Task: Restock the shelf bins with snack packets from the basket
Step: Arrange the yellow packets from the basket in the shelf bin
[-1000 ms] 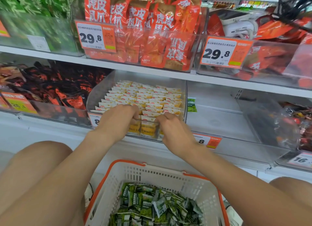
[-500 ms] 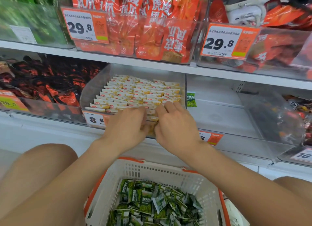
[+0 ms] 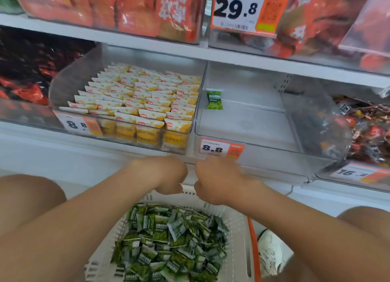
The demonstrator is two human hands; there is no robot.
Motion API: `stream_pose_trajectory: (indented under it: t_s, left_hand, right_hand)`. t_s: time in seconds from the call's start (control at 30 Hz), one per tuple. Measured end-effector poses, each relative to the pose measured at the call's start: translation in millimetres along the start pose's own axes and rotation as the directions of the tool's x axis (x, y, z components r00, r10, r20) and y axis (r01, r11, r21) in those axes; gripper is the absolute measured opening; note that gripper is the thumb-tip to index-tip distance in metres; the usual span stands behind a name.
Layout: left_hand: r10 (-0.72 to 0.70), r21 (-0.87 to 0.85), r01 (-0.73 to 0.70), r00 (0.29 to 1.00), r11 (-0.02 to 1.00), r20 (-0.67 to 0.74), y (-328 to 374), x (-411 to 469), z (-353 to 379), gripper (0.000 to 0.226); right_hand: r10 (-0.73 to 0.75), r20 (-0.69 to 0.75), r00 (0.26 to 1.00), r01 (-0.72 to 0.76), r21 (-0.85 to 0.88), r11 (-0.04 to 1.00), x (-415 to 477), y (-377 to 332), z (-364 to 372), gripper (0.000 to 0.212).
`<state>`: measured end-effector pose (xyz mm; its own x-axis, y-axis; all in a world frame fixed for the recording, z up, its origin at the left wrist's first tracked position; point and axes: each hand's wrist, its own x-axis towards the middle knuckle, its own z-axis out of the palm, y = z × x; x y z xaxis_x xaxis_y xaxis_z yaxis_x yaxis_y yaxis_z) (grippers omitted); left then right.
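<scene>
Head view: left hand (image 3: 161, 174) and right hand (image 3: 218, 181), grasp impossible to tell, hover over green foil packets (image 3: 168, 246) in white plastic basket (image 3: 238, 250), which probably go next into the near-empty clear plastic bin (image 3: 242, 125).

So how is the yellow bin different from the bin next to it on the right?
The yellow bin is packed with neat rows of packets; the right bin holds one green packet. The yellow bin's packets are yellow-white, the right bin's is green. Both are clear plastic on the same shelf.
</scene>
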<state>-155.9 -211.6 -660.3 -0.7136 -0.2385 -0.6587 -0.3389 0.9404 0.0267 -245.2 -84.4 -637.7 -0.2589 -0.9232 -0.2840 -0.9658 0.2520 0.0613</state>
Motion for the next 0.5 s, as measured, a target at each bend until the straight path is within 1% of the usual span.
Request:
stream_pose_trajectory:
  t_s: [0.1,0.13,0.23,0.3,0.37,0.5]
  left_hand:
    - [0.022,-0.032,-0.022,1.000,0.999,-0.009,18.2,12.9,16.7,0.039]
    - [0.021,-0.025,-0.022,1.000,0.999,-0.004,24.5,18.0,24.8,0.037]
    - [0.005,-0.036,-0.002,0.997,0.999,0.081,43.4,38.2,57.9,0.032]
    - [0.011,-0.098,-0.002,0.996,0.995,0.092,52.4,52.0,85.0,0.032]
    - [-0.015,-0.107,0.024,0.996,0.994,0.090,56.8,65.7,114.2,0.031]
    - [0.000,-0.010,0.001,0.994,1.000,0.107,67.4,91.2,164.7,0.020]
  right_hand:
    - [-0.058,0.244,0.968,0.069,-0.037,0.997,-11.3,12.2,34.1,0.025]
    - [-0.070,0.306,0.950,0.091,-0.055,0.994,-16.1,15.2,43.8,0.026]
    - [-0.082,0.442,0.893,0.124,-0.066,0.990,-30.1,25.1,70.9,0.026]
    - [-0.110,0.484,0.868,0.168,-0.078,0.983,-37.7,30.8,82.8,0.027]
    - [-0.138,0.478,0.867,0.203,-0.089,0.975,-41.2,32.9,92.6,0.030]
    - [-0.159,0.507,0.847,0.249,-0.114,0.962,-34.9,22.7,105.5,0.027]
